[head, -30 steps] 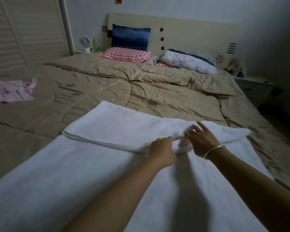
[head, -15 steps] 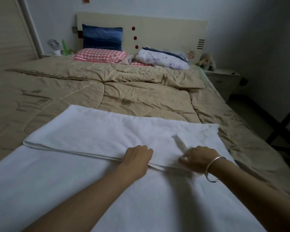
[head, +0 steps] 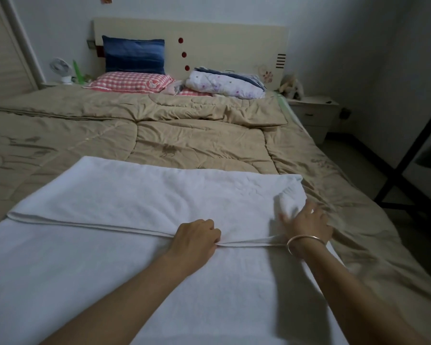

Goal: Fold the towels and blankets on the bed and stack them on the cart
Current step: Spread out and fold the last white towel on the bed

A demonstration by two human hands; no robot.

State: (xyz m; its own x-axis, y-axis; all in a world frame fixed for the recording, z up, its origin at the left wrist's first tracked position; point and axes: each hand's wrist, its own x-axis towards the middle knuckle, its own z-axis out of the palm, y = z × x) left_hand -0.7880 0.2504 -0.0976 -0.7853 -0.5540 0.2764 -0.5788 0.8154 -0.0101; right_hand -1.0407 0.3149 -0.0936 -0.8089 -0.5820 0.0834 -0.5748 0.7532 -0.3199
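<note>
One white towel [head: 139, 195]: half folded.
Left hand [head: 194, 241]: pinches folded edge.
Right hand [head: 306, 224]: fingers spread on corner.

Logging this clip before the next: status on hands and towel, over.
Left hand pinching folded edge of white towel. Right hand flat on bunched corner. Towel half-folded on tan quilt, corner not squared.
</note>
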